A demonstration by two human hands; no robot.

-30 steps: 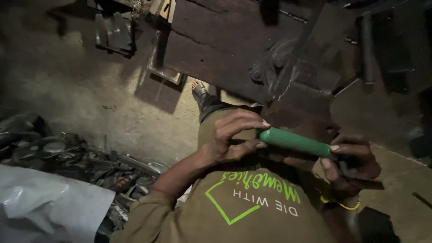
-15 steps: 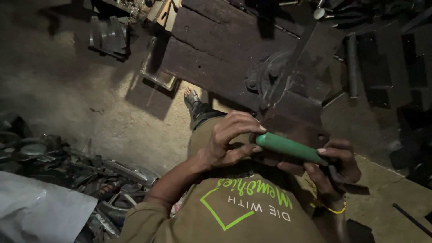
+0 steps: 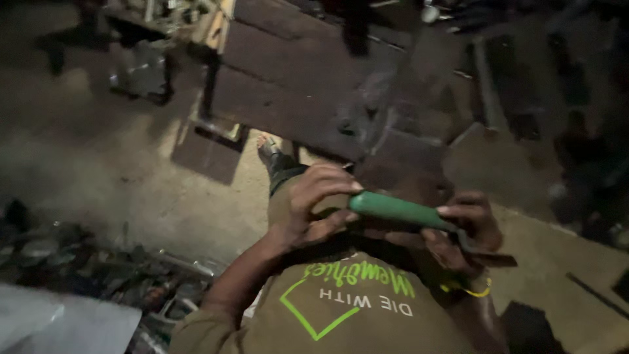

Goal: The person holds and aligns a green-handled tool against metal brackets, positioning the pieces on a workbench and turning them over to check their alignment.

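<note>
I hold a tool with a green handle (image 3: pixel 396 211) across my body, above my olive shirt (image 3: pixel 341 308). My left hand (image 3: pixel 314 203) is curled around the left end of the handle. My right hand (image 3: pixel 462 229) grips the right end, where a dark metal part (image 3: pixel 485 252) sticks out. My foot (image 3: pixel 272 154) shows on the floor below the hands. The frame is dim and blurred.
A dark metal workbench (image 3: pixel 308 98) stands ahead with a vise-like block (image 3: pixel 373 111) on it. Scrap metal parts (image 3: pixel 85 269) lie heaped at the left. A pale sheet (image 3: pixel 59 324) sits at bottom left. The sandy floor (image 3: pixel 131 190) spreads between.
The view has shifted, and the hands with the tool sit slightly lower and to the right. Both hands keep their grip on the green handle.
</note>
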